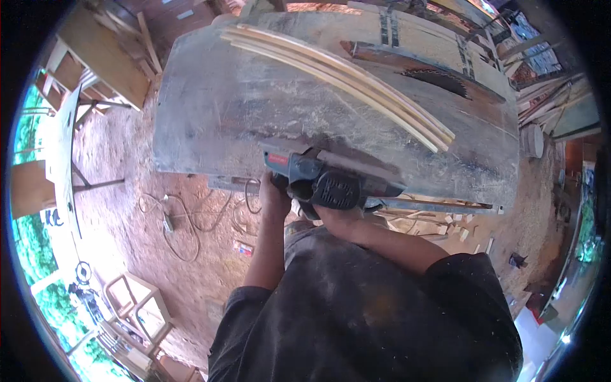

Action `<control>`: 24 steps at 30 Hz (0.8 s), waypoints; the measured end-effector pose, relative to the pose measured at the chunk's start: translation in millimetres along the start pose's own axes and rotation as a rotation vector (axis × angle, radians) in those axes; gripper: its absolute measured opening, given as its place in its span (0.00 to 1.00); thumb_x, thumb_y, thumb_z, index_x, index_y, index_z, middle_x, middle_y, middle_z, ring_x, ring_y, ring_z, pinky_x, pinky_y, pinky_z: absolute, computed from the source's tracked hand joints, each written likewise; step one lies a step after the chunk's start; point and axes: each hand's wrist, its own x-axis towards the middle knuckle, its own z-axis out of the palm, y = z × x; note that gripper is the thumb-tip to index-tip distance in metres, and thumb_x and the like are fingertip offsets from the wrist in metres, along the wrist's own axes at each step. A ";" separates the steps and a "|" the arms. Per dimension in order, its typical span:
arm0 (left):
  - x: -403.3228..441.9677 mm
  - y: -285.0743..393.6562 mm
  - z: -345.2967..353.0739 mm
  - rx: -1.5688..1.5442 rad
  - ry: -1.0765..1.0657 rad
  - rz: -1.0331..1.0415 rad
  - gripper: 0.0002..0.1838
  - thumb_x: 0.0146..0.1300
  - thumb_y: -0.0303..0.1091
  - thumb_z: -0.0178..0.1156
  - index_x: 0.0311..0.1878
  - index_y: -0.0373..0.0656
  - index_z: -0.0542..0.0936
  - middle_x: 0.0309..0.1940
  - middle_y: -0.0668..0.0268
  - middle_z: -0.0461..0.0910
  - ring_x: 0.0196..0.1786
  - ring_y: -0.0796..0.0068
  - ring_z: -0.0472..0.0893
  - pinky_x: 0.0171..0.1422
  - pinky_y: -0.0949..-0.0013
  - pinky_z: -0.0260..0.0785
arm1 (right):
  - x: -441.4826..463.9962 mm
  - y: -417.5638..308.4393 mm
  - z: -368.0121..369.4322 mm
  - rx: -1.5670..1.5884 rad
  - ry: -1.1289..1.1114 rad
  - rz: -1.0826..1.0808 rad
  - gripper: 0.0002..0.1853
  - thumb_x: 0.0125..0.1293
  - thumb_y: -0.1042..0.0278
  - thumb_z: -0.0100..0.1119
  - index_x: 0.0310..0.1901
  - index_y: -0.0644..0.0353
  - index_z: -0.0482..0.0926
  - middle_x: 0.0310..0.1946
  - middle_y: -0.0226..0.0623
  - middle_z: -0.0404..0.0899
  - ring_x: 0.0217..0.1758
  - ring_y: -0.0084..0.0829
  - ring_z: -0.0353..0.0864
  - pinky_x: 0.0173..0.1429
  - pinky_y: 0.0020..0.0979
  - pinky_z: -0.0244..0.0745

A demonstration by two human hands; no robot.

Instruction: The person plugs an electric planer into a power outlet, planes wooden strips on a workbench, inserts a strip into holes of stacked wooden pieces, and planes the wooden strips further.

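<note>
At the near edge of the worktable point(210, 114), I hold a dark electric planer point(331, 184) with a red label. My left hand point(275, 194) is wrapped round its left end. Below the black motor housing, my right hand point(337, 218) supports the tool, its fingers mostly hidden. Beyond the planer, several slim pale wooden strips point(344, 73) lie side by side, slanting across the tabletop.
A toothed circular saw blade point(439, 83) sticks up through the table at the back right. On the dirt floor lies a looped cable point(184, 223), with wood offcuts point(461, 229) to the right. A wooden frame point(137, 302) stands lower left.
</note>
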 end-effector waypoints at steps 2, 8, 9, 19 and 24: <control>-7.9 -6.8 0.4 0.340 0.282 0.465 0.13 0.70 0.40 0.47 0.38 0.43 0.75 0.27 0.67 0.76 0.28 0.79 0.74 0.32 0.73 0.66 | 5.9 6.5 11.9 0.112 -0.142 0.124 0.24 0.72 0.51 0.43 0.64 0.52 0.68 0.61 0.55 0.72 0.65 0.54 0.72 0.69 0.48 0.67; 5.3 -2.6 -28.6 0.573 0.207 0.501 0.18 0.70 0.42 0.48 0.48 0.37 0.77 0.40 0.62 0.81 0.39 0.70 0.79 0.44 0.65 0.71 | 1.7 14.7 35.2 0.219 -0.331 0.204 0.24 0.72 0.47 0.41 0.62 0.52 0.71 0.62 0.54 0.72 0.67 0.50 0.71 0.69 0.48 0.67; 0.7 6.6 -20.4 0.350 0.078 0.217 0.18 0.72 0.42 0.46 0.50 0.37 0.76 0.42 0.60 0.81 0.43 0.67 0.80 0.46 0.62 0.73 | 0.1 19.7 43.2 0.308 -0.258 0.215 0.24 0.72 0.47 0.41 0.61 0.52 0.72 0.62 0.54 0.72 0.67 0.50 0.71 0.69 0.48 0.67; 17.2 -2.9 -0.9 0.802 0.186 0.730 0.17 0.72 0.45 0.45 0.35 0.40 0.72 0.20 0.69 0.71 0.22 0.78 0.69 0.27 0.70 0.63 | 5.3 -4.3 -52.5 0.110 -0.122 -0.060 0.20 0.59 0.69 0.56 0.54 0.60 0.75 0.50 0.52 0.78 0.58 0.53 0.78 0.56 0.48 0.77; 23.1 34.7 22.0 0.189 0.007 -0.170 0.12 0.68 0.39 0.43 0.32 0.46 0.73 0.18 0.68 0.72 0.12 0.80 0.65 0.13 0.77 0.55 | 9.9 -5.1 -70.1 0.048 -0.205 -0.005 0.20 0.56 0.71 0.59 0.53 0.57 0.76 0.46 0.50 0.80 0.52 0.52 0.81 0.53 0.50 0.77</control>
